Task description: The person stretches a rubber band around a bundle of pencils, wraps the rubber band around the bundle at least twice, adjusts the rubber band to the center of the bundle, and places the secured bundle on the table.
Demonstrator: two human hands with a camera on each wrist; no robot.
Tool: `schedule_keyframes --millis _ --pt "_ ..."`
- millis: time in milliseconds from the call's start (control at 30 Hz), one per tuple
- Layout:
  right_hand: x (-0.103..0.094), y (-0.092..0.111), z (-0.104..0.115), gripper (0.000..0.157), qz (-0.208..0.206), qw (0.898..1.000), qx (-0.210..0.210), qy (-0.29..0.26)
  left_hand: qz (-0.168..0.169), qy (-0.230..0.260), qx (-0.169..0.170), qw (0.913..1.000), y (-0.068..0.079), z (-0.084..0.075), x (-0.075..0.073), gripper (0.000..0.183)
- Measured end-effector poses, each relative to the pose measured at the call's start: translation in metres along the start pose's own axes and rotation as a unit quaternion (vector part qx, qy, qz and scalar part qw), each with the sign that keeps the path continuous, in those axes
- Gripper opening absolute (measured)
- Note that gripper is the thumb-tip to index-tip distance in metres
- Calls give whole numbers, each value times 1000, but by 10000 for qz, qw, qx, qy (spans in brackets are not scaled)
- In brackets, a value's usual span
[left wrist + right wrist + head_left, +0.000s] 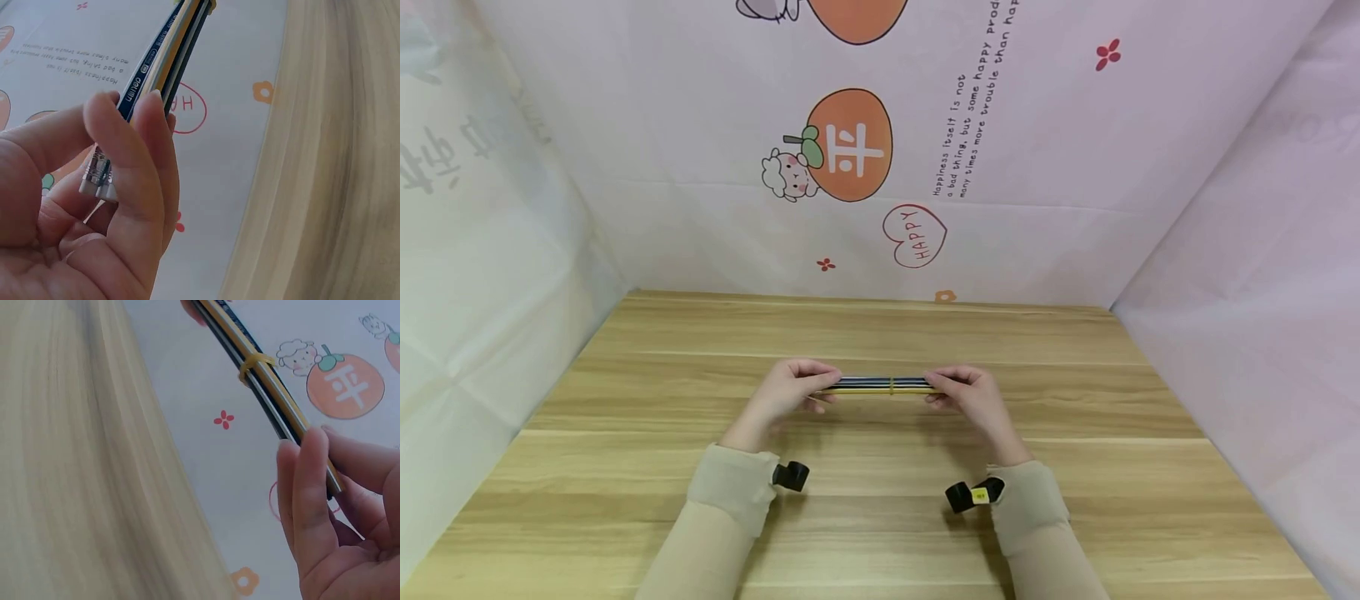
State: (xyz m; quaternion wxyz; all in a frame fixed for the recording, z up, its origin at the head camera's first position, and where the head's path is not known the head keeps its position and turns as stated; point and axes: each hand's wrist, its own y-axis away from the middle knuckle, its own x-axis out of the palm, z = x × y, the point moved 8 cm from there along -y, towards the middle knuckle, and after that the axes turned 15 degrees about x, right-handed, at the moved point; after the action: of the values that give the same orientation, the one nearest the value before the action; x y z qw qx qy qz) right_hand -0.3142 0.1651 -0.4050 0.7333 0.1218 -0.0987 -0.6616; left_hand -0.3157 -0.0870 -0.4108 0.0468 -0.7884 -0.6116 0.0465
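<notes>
A bundle of pencils (pixel 868 385), dark blue and yellow, is held level above the table between both hands. A yellow rubber band (pixel 255 365) wraps the bundle, nearer its right end. My left hand (pixel 793 390) pinches the left end between thumb and fingers; white erasers in silver ferrules (pixel 97 178) show below those fingers in the left wrist view. At the other end, my right hand (pixel 970 396) pinches the pencils, whose plain cut ends (pixel 335 485) poke out past the fingertips. White lettering runs along one dark blue pencil (pixel 140 75).
The wooden table (pixel 880 525) spreads beneath both arms. A white printed sheet (pixel 1037 150) with orange fruit drawings and text stands behind it, and pale sheets (pixel 1262 250) hang at both sides. Each cuffed wrist carries a small black camera (pixel 792 476).
</notes>
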Motion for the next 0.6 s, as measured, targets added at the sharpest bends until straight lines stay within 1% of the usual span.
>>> schedule_keyframes --millis 133,233,433,600 --pt "-1 -4 -7 30 -3 9997 252 -67 -78 -53 -126 9999 0 7 -3 34" --pt "-2 -7 -11 29 -9 9994 320 -155 -127 -81 -209 9997 0 12 -6 34" --pt "-5 -11 -16 29 -51 9989 403 -249 -113 36 -272 9996 -1 18 -8 36" --pt "-7 -13 -21 32 -56 9988 475 -81 -137 -97 -483 9987 1 24 -11 32"
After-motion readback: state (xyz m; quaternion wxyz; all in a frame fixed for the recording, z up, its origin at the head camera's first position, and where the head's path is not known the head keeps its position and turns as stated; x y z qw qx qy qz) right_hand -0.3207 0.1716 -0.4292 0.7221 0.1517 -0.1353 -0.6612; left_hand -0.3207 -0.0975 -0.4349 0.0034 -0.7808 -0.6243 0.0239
